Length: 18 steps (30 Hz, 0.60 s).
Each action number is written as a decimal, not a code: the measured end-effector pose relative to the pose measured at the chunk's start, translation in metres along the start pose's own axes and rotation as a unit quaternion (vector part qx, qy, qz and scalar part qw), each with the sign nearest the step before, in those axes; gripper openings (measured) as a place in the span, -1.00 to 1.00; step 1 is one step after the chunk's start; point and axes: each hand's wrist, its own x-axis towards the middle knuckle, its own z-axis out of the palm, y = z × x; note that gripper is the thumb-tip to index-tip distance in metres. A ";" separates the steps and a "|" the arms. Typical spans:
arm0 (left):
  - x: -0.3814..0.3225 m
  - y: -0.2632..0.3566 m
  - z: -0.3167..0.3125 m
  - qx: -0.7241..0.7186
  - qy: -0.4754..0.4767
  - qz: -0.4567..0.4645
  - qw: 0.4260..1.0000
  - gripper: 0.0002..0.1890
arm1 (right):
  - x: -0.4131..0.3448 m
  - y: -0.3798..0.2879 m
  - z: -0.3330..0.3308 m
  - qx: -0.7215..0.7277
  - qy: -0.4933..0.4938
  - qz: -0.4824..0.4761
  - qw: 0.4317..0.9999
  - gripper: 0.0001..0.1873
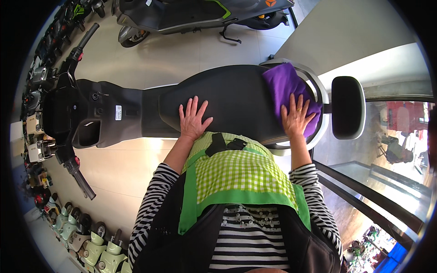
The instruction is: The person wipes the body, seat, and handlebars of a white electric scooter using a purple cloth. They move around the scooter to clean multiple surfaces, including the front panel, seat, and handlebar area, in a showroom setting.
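Observation:
Across the view in front of me stands an electric scooter with a long black seat [232, 99]. My left hand [193, 119] lies flat on the front part of the seat, near its close edge, with the fingers spread and nothing held. A purple cloth [281, 80] is draped over the rear of the seat and reaches towards the grey grab rail [323, 88]. My right hand [296, 117] is pressed palm down on the cloth, fingers apart. Part of the cloth is hidden under that hand.
Behind the seat rises a padded backrest [347, 107]. The handlebar [70, 99] is at the left, with a key in the ignition [96, 96]. Another scooter [191, 17] stands beyond. Light green scooters [94, 249] line the lower left. A glass panel [372, 146] is at the right.

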 end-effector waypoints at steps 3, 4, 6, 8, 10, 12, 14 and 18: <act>0.000 0.000 0.000 -0.007 0.004 0.001 1.000 -0.30 | -0.038 -0.022 0.001 0.005 0.000 -0.058 0.998 -0.30; 0.000 0.000 0.000 -0.009 0.001 0.001 1.000 -0.30 | -0.048 -0.030 0.001 0.016 -0.008 -0.086 0.996 -0.29; 0.000 -0.001 0.000 -0.010 -0.009 -0.001 1.000 -0.30 | -0.058 -0.050 0.000 0.031 -0.033 -0.130 0.990 -0.25; 0.000 -0.002 0.000 -0.008 -0.015 0.000 1.000 -0.30 | -0.058 -0.069 -0.002 0.052 -0.056 -0.174 0.982 -0.22; 0.001 -0.002 0.000 -0.004 -0.032 -0.003 0.999 -0.29 | -0.048 -0.084 -0.005 0.073 -0.064 -0.227 0.969 -0.23; 0.002 -0.002 -0.001 -0.001 -0.043 -0.003 0.999 -0.28 | -0.034 -0.098 -0.007 0.074 -0.072 -0.271 0.957 -0.27; 0.002 -0.003 -0.003 0.001 -0.064 -0.010 0.998 -0.27 | -0.017 -0.112 -0.008 0.078 -0.063 -0.305 0.947 -0.30; 0.002 -0.003 -0.011 -0.002 -0.092 -0.008 0.996 -0.26 | 0.018 -0.140 -0.005 0.041 -0.070 -0.306 0.949 -0.35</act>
